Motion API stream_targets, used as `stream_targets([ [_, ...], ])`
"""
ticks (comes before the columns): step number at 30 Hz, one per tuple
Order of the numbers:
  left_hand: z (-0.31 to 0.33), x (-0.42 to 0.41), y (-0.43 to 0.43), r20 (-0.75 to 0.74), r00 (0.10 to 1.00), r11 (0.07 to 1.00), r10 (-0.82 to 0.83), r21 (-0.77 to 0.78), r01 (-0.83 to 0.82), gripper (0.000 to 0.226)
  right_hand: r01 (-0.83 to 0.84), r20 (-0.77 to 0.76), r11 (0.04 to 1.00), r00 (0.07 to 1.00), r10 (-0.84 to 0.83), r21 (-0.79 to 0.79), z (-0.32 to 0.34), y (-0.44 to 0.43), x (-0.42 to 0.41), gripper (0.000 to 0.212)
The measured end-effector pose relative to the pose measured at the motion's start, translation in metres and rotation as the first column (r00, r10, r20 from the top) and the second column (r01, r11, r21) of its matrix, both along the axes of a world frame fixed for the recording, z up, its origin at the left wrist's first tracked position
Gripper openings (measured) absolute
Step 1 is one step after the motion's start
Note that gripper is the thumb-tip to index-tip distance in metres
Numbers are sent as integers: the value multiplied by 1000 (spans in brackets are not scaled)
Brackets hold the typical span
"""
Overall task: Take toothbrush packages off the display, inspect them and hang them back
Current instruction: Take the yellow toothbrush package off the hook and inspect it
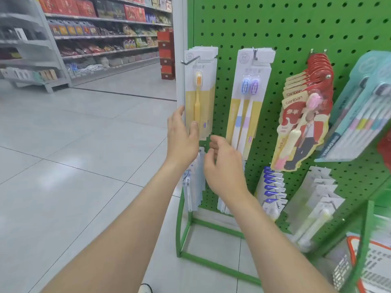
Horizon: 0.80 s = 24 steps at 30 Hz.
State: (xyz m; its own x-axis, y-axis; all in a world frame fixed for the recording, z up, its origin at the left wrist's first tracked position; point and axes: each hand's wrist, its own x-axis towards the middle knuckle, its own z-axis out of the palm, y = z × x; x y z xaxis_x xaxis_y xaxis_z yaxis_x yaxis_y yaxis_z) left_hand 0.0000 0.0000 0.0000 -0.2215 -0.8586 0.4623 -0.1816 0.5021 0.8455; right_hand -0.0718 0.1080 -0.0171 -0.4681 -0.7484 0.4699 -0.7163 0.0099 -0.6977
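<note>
Two grips apart: left hand (182,138) touching one yellow toothbrush package (200,92), right hand (224,166) near.

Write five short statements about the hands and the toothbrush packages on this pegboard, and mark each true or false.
1. The left hand touches the lower part of the yellow toothbrush package. True.
2. The yellow toothbrush package lies on the floor. False: it hangs on its metal hook.
3. The right hand grips a package. False: its fingers are loosely curled and hold nothing.
4. The pegboard is green. True.
5. The red canban packages hang left of the yellow toothbrush package. False: they hang well to its right.
</note>
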Motion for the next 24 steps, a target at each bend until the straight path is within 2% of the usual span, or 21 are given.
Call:
stream_targets([
  [2,3,-3,-3,-55,997,999,50,2,-50,35,36,80,998,996,-32,-49,0,-5,2,39],
  [6,5,-1,-5,-113,985,991,131,1,-132,10,23,124,998,992,-16,-56,-2,-9,9,38],
  [12,15,5,-4,-183,982,986,-52,144,80,24,71,146,993,988,-56,-99,6,0,16,35],
  [17,18,3,-3,-220,975,979,-16,193,59,5,96,184,986,980,-71,-133,11,13,23,31],
  [24,22,11,14,-316,949,971,24,234,53,11,81,106,991,992,-69,-105,14,22,28,23],
])
